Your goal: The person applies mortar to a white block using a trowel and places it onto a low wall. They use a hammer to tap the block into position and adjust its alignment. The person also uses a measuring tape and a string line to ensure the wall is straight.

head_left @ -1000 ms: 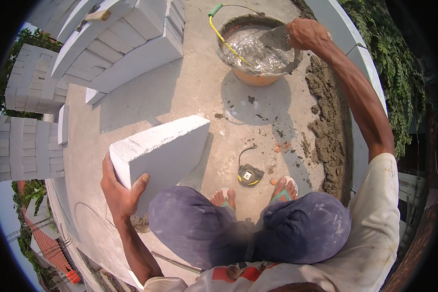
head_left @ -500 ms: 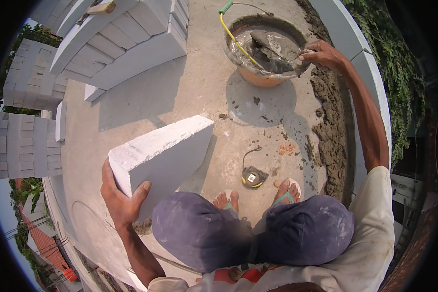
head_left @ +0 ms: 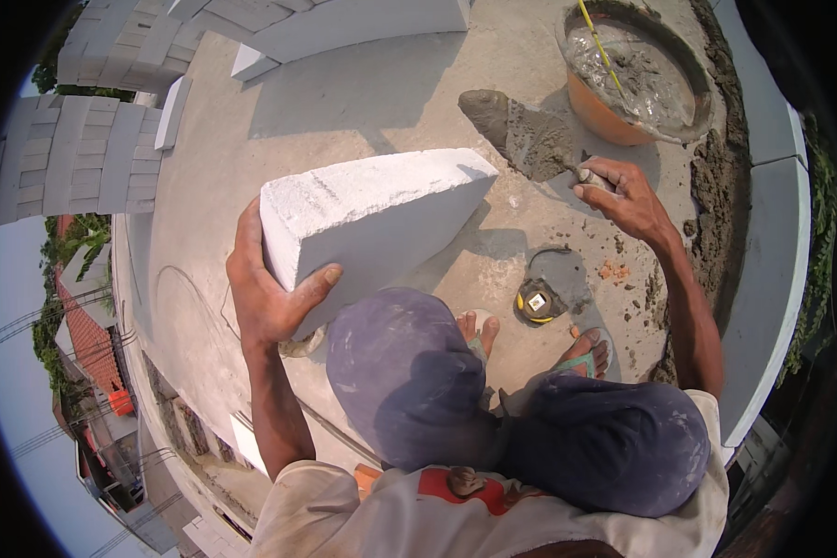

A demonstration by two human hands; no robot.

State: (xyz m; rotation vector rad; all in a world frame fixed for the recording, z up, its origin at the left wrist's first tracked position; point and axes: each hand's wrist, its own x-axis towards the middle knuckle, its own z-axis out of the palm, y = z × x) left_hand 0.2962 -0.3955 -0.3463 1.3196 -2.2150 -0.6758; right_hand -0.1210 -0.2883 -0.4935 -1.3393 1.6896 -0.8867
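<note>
Near centre, a white lightweight block (head_left: pixel 381 223) stands on the concrete floor (head_left: pixel 205 163). My left hand (head_left: pixel 272 299) grips its near end, with the thumb on the grey face and fingers round the far side. My right hand (head_left: pixel 621 200) is closed on the handle of a trowel (head_left: pixel 521 135), whose blade is heaped with wet grey mortar and reaches toward the block's far end. An orange bucket (head_left: pixel 591 112) of mortar, with a yellow handle, stands just beyond my right hand. A black and yellow tape measure (head_left: pixel 540 302) lies by my feet.
Stacks of pale blocks (head_left: pixel 98 153) stand at the left and top. Along the right runs a rough strip of mortar (head_left: pixel 711 214) beside a low block wall (head_left: pixel 767 270), with foliage beyond. Rooftops and wires show past the edge at lower left.
My right hand has brought the loaded trowel out of the bucket, down and left toward the block. The head view has turned, shifting the scene right. My left hand still grips the block.
</note>
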